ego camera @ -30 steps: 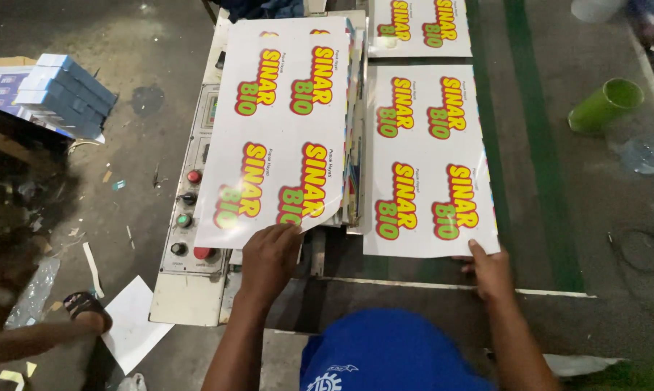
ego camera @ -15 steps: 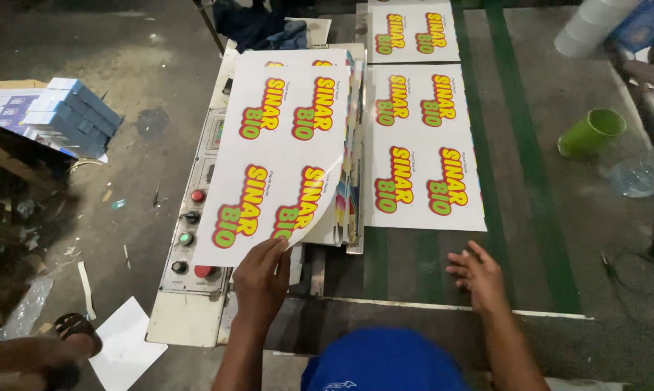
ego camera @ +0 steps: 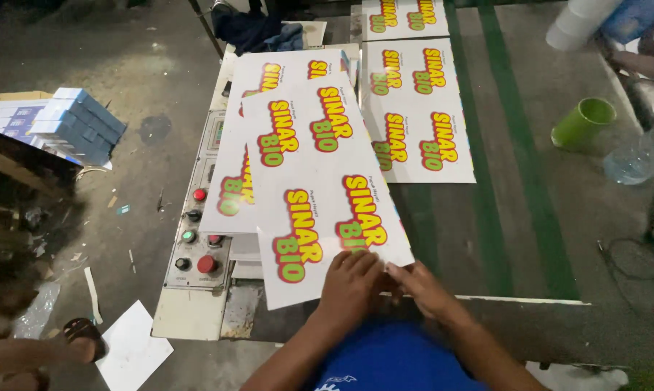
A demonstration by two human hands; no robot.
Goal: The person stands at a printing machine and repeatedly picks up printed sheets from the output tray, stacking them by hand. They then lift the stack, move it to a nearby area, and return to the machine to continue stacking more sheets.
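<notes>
Two hands: left hand (ego camera: 350, 284) and right hand (ego camera: 422, 288) meet at the near edge of the top sheet (ego camera: 320, 195).
Head view, grip: fingers of both hands are closed on that near edge, left hand flat on top and right hand pinching the corner just beside it.
Sheet: white, printed with red and yellow letters, lying skewed, its far end well ahead of the hands and turned left.
Why skewed: it looks picked off the stack (ego camera: 269, 145) below, so it no longer lines up with it; that is a judgement.
Stack: beneath and ahead of the grip, partly covered by the top sheet.
Second sheet (ego camera: 417, 119): ahead and right of the grip, flat on the table (ego camera: 515, 217), its left edge close to the held sheet.
Third sheet (ego camera: 403, 16): farthest ahead, cut off by the frame.
Panel (ego camera: 196, 239): left of the grip, with red, green and black buttons; the sheet's left edge overlaps it.
Open room: bare table with green stripes right of the grip.
Cup (ego camera: 584, 123): green, far right and ahead, well apart.
Bottle (ego camera: 642, 156): clear, near the cup.
Boxes (ego camera: 59, 127): blue, far left on the floor.
Other hand (ego camera: 23, 351): another person's, low left, well apart.
</notes>
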